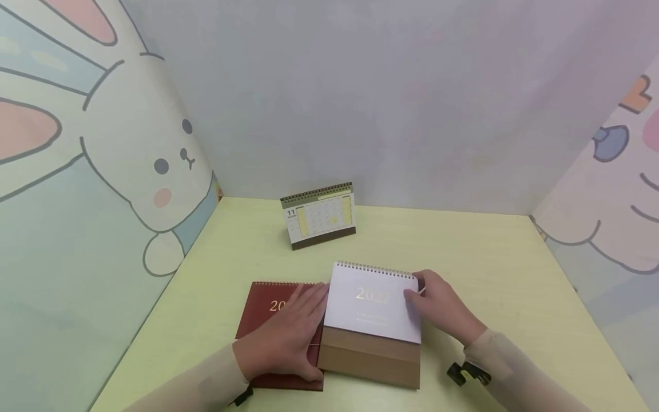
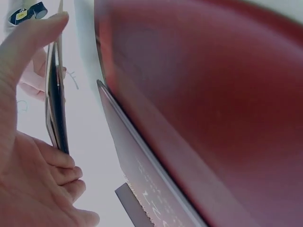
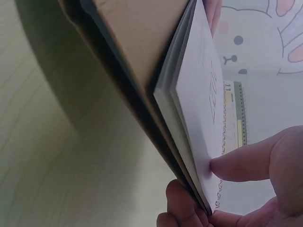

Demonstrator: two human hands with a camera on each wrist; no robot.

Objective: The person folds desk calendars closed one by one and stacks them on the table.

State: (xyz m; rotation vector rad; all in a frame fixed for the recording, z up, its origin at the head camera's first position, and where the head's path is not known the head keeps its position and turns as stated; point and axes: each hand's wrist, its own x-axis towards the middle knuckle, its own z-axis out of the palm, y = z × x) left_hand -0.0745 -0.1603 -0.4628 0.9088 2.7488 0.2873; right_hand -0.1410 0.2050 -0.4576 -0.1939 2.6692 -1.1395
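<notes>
A white 2027 desk calendar (image 1: 370, 306) with a top coil and brown cardboard base (image 1: 370, 360) lies folded nearly flat in front of me. My right hand (image 1: 445, 303) pinches its upper right corner, thumb (image 3: 246, 161) on the white cover and fingers (image 3: 182, 203) beneath. Along its left side is my left hand (image 1: 285, 335); in the left wrist view its thumb (image 2: 42, 35) and fingertips (image 2: 68, 172) hold opposite ends of that edge. Under the left hand lies a dark red desk calendar (image 1: 259, 309), partly hidden by the palm.
Behind, a green-and-white desk calendar (image 1: 321, 217) stands upright as a tent, turned to its November page. The pale yellow table (image 1: 489, 257) meets a plain back wall (image 1: 386, 103). A cartoon rabbit panel (image 1: 149, 149) rises on the left, another printed panel (image 1: 612, 189) on the right.
</notes>
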